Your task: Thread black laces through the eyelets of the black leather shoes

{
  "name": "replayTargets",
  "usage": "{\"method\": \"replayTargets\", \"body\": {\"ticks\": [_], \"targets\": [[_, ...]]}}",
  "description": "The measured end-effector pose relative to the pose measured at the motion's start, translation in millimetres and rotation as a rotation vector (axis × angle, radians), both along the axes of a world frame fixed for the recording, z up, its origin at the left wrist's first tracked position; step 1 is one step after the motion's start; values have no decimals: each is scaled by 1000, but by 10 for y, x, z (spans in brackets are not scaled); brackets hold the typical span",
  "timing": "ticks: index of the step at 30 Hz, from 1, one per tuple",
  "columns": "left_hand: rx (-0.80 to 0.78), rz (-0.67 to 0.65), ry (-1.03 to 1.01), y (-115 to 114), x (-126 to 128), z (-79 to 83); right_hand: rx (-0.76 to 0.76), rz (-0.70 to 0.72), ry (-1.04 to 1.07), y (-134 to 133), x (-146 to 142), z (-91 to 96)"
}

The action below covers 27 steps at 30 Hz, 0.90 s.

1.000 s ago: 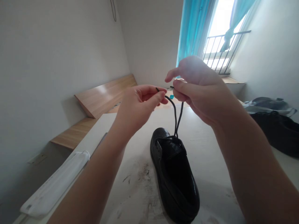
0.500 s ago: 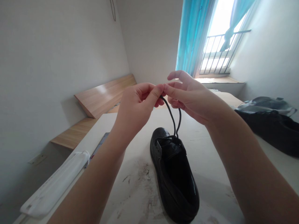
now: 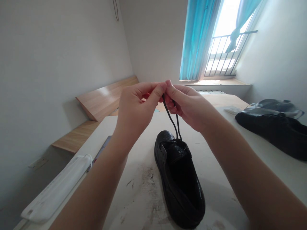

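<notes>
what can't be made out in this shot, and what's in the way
All in the head view:
1. Ends of the black laces: hidden by the pinching left hand and right hand.
2. Deep inside of the nearer shoe: too dark.
3. Rear of the other shoe: cut off by the right edge.
4. Flat thing: partly covered by the left forearm.
5. Outside the window: washed out by glare.

Head view, forward and down.

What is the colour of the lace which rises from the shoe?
The lace is black; the head view shows it best.
</notes>
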<state>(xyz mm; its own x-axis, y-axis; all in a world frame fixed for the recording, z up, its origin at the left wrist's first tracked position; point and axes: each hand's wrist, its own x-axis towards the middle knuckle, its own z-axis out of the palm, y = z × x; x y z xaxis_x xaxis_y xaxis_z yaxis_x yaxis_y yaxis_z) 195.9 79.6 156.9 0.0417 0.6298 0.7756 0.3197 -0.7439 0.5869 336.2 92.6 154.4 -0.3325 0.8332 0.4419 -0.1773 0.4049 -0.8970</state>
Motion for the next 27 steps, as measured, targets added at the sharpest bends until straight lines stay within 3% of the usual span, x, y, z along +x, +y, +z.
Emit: {"method": "replayTargets", "body": {"ticks": [5,10,15,20,24,27], "targets": [[-46,-57,-36,20,-1,-14,-98,45,19,16,-15,-23],[17,-93,-78,65,-48,-11,-5,26,-132,-21,6,1],[106,-164,-147,60,-64,20,20,373,-363,-117,182,115],[175,-207,-240,-87,4,55,79,487,-600,-198,344,207],[173,-197,-233,-161,61,56,84,538,-763,-157,340,130],[235,-242,-288,-166,82,42,29,526,-726,-129,303,-38]]}}
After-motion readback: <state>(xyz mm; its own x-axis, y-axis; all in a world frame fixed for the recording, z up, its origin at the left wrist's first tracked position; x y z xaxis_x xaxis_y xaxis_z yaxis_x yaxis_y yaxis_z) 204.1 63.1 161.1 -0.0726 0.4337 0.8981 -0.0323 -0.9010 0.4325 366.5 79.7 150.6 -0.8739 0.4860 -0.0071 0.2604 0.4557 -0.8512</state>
